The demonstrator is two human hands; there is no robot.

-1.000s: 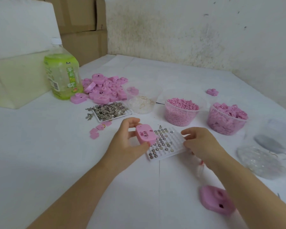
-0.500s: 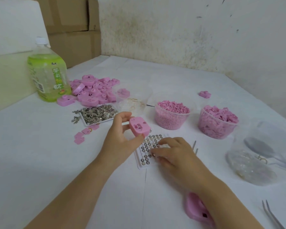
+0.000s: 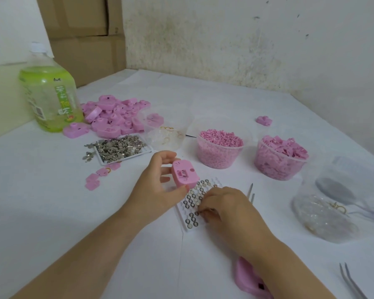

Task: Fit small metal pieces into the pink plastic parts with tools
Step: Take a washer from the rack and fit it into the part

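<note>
Where the right forearm crosses the table, it hides most of a second pink part (image 3: 245,281), and the frame edge cuts off the tweezers (image 3: 352,281). Right hand (image 3: 227,210) curls over the white ring tray (image 3: 181,216); whether its fingertips pinch anything cannot be determined. Left hand (image 3: 158,186) pinches the pink housing (image 3: 185,174) between thumb and fingers, just above the tray's far corner: rounded body, square recess facing the camera, one small dark hole.

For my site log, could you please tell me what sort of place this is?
Probably a makeshift hand-assembly bench: a heap of pink plastic parts, a pile of small metal pieces and tubs of pink bits.
</note>
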